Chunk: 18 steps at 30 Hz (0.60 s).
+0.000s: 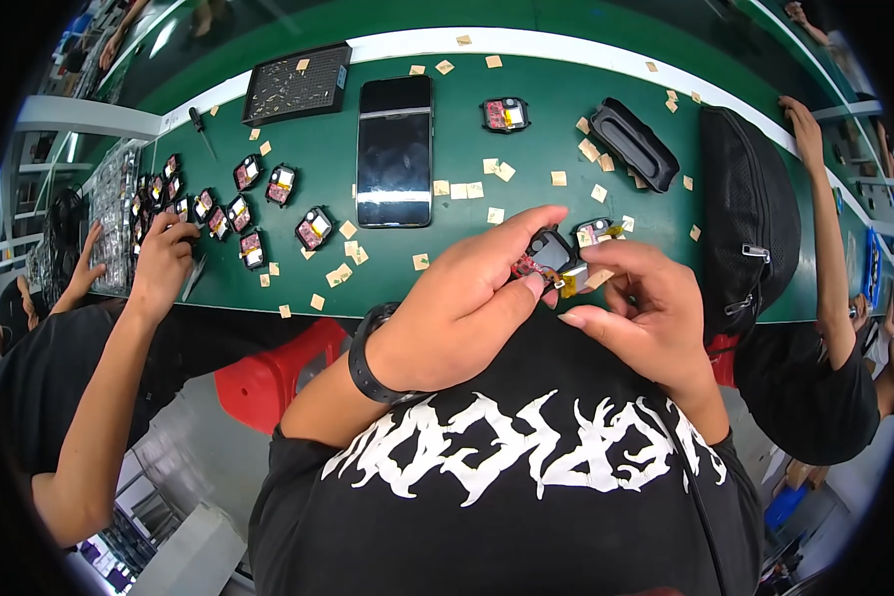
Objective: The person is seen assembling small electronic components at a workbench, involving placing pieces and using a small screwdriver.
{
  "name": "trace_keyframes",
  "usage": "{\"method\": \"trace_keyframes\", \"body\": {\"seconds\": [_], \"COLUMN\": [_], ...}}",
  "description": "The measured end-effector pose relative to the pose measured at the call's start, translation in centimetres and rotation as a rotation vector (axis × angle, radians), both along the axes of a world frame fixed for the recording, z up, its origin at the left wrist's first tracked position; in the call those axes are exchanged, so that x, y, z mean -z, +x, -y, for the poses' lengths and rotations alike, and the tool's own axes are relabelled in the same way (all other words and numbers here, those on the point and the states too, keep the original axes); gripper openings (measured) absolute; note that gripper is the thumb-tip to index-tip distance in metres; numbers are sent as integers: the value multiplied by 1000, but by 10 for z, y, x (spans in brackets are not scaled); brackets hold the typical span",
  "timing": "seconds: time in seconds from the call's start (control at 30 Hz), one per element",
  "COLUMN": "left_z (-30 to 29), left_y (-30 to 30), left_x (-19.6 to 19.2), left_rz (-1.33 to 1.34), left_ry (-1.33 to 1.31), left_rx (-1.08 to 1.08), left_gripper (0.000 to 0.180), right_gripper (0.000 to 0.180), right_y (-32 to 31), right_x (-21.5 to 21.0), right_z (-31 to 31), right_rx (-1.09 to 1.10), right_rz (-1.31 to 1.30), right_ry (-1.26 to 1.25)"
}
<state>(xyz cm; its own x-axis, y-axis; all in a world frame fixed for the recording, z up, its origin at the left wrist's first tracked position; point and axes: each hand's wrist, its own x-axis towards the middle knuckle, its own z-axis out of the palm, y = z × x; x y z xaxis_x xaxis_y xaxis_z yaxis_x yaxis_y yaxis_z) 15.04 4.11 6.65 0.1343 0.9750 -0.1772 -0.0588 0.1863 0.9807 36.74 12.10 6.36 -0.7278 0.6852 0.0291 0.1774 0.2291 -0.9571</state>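
Observation:
My left hand (467, 308), a black band on its wrist, is closed on an opened smartwatch case (548, 253). The case has a dark grey face, a pink circuit board and a yellow strip at its lower end. At the right edge of the case is my right hand (656, 313), its index finger close to the strip and its thumb held apart. A small tan paper square (598, 279) shows by the index finger; whether it is gripped or stuck there, I cannot tell. Just beyond my hands another opened watch case (594, 232) lies on the green table, partly hidden.
A large black phone (395, 154), a perforated black tray (296, 84), an oblong black tray (634, 144) and a black zipped bag (750, 214) lie around. Several watch cases (238, 214) and tan squares (464, 190) are scattered. A co-worker's hand (164, 260) works at left; another person's arm (810, 149) is at right.

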Motion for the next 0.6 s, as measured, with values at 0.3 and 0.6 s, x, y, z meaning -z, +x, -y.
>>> {"method": "trace_keyframes", "body": {"seconds": [0.3,0.6], "left_z": [2,-1], "left_y": [4,10], "left_x": [1,8], "left_rz": [-115,-192], "left_ry": [98,207], "left_rx": [5,14], "left_gripper": [54,45], "right_gripper": [12,12], "right_y": [-6,-9], "right_x": [-14,-21], "right_z": [-2,11], "right_rx": [213,301], "right_rz": [-12,-92], "right_ry": [-641,-533]}}
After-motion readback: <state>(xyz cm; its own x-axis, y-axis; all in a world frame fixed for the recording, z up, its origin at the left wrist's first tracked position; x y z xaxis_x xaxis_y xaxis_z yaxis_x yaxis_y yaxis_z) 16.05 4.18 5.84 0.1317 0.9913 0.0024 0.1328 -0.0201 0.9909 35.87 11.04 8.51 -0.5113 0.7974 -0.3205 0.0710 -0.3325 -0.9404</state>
